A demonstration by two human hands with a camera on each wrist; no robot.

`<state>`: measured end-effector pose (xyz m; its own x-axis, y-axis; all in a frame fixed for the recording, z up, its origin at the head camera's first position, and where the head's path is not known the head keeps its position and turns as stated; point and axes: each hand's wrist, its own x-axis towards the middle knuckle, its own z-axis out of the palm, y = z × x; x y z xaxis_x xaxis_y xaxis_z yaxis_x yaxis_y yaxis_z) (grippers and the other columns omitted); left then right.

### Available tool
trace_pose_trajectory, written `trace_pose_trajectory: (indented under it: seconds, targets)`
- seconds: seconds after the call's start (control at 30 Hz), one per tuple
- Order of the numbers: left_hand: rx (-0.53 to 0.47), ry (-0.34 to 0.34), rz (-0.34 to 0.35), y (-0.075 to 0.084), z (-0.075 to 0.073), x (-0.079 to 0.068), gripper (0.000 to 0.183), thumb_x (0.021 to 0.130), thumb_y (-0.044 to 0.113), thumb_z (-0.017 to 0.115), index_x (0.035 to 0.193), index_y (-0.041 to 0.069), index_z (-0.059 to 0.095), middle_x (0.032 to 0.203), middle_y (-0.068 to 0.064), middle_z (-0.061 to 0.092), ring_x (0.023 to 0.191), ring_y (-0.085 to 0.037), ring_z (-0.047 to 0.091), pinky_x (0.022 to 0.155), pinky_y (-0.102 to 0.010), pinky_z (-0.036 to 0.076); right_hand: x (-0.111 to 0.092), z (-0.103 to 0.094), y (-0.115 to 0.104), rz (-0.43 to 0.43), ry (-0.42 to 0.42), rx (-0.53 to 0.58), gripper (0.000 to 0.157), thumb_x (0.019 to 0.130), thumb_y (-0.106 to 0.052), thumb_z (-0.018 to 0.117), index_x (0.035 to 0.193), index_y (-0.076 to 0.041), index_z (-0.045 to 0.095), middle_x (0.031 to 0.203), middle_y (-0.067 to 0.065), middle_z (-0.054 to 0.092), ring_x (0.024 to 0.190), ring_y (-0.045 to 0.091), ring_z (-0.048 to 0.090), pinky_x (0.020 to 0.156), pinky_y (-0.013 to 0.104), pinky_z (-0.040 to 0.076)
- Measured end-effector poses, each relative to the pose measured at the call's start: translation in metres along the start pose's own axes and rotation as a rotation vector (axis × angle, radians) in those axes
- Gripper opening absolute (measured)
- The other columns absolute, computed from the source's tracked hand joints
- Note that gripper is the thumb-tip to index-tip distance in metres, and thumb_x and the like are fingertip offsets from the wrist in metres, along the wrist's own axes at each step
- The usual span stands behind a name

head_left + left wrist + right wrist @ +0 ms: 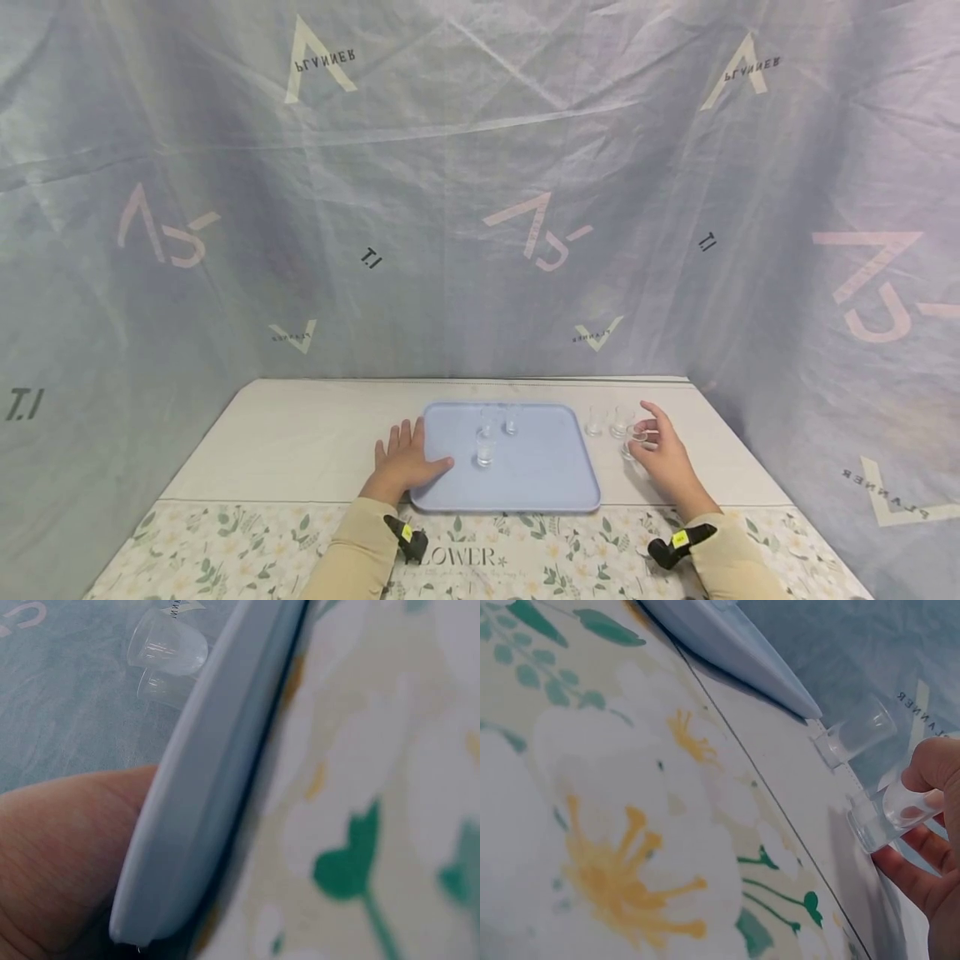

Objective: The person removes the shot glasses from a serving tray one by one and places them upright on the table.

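One blue tray is seen on one table. Six clear glasses are counted, three of them on the tray. Two hands are shown.

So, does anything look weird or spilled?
I can't see any spill, and the little glasses on the tray stand upright. One odd thing: the PLANNER lettering on the cloth behind looks flipped, unlike normal writing.

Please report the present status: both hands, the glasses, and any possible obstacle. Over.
Left hand at left edge of tray. Right hand grips glass right of tray. Three glasses on tray. Two more glasses near right hand, possible obstacle.
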<state>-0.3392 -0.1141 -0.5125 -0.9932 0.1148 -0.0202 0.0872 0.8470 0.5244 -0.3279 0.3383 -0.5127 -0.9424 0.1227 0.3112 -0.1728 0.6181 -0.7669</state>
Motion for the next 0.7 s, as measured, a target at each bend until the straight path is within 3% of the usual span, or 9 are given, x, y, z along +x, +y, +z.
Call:
trace_pose_trajectory:
  seconds: [0.27,0.43,0.53,0.7]
  targets:
    - [0.028,-0.025,-0.019,0.002,-0.003,0.0,0.105,0.089,0.058,0.066,0.16,-0.002,0.017,0.164,-0.031,0.011,0.152,-0.048,0.004,0.119,-0.067,-0.002,0.003,-0.001,0.0,0.021,-0.043,0.004,0.081,0.088,0.001,0.066,0.157,-0.008,0.024,0.117,0.02,0.054,0.109,0.037,0.06,0.085,0.04,0.054]
    - [0.016,-0.01,-0.006,-0.003,0.005,0.004,0.11,0.086,0.063,0.065,0.16,-0.003,0.017,0.164,-0.032,0.009,0.152,-0.05,0.001,0.117,-0.068,-0.006,0.007,-0.004,-0.003,0.03,-0.054,-0.011,0.085,0.09,-0.005,0.069,0.159,-0.008,0.02,0.123,0.023,0.049,0.117,0.045,0.056,0.095,0.054,0.048]
    - [0.0,-0.003,-0.004,-0.001,0.004,0.002,0.11,0.085,0.062,0.067,0.159,-0.004,0.019,0.163,-0.033,0.01,0.151,-0.05,0.002,0.117,-0.068,-0.005,0.011,-0.004,-0.011,-0.021,-0.011,-0.028,0.082,0.09,-0.007,0.069,0.158,-0.006,0.022,0.127,0.026,0.046,0.12,0.047,0.051,0.102,0.061,0.042]
    - [0.03,-0.011,-0.006,0.003,-0.003,0.0,0.106,0.088,0.058,0.067,0.158,-0.005,0.019,0.163,-0.033,0.011,0.151,-0.051,0.005,0.118,-0.068,-0.001,0.022,0.003,-0.033,-0.166,0.087,-0.037,0.079,0.086,-0.004,0.073,0.154,-0.004,0.032,0.132,0.027,0.046,0.126,0.045,0.045,0.11,0.062,0.034]
